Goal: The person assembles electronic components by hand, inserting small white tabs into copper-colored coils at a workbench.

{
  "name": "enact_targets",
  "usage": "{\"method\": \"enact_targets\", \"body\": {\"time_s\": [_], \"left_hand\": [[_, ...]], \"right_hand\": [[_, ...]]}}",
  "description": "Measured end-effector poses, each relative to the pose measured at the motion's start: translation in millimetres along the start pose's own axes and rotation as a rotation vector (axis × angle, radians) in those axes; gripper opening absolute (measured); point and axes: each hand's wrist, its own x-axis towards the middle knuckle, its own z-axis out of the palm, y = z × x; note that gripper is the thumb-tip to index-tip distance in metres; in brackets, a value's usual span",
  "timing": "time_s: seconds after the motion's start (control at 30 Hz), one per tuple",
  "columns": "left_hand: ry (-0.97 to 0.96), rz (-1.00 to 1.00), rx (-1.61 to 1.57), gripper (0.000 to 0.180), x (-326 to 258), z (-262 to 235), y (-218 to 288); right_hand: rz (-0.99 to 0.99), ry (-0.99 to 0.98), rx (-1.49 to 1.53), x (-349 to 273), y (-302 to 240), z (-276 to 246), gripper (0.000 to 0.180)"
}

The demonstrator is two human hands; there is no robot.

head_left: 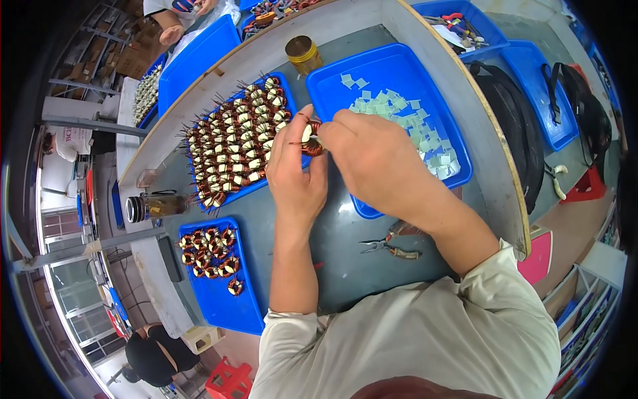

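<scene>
My left hand [297,174] holds a copper-wound ring coil [312,147] upright between thumb and fingers, a pale strip showing across its middle. Against the coil's right side, the fingers of my right hand [369,149] are pinched together; what they grip is hidden behind them. Left of my hands lies a blue tray [290,90] packed with rows of similar coils [242,136], each with a pale insert and loose wire ends. Under and beyond my right hand is a larger blue tray [325,93] with scattered pale square pieces [399,106].
A smaller blue tray [229,309] with several coils sits at the near left. Pliers [379,246] lie on the grey bench before me. A yellow tin [304,54] and a lidded jar [156,207] stand near the wooden border [458,56]. Other people are at work beyond.
</scene>
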Motion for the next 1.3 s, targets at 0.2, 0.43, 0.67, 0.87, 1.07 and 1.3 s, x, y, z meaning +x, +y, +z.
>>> {"method": "enact_targets", "body": {"time_s": [0.2,0.43,0.67,0.87,1.07,1.3], "left_hand": [[-0.022,-0.032,0.044,0.062,-3,4,-1],[-0.121,-0.353,-0.569,0.056,-4,5,2],[-0.083,-0.597,-1.397,0.067,3,4,5],[0.015,-0.602,-1.544,0.063,1,5,-3],[0.051,-0.575,-1.315,0.066,-1,5,-7],[0.001,-0.442,-0.979,0.060,0,-1,2]], "right_hand": [[0.050,-0.033,0.020,-3,8,10,0.009],[0.543,-0.129,0.757,5,21,-2,0.022],[0.709,-0.085,1.113,7,34,-2,0.019],[0.743,-0.068,1.047,6,35,-1,0.020],[0.738,-0.096,0.998,5,35,5,0.023],[0.797,-0.227,1.043,7,28,6,0.033]]}}
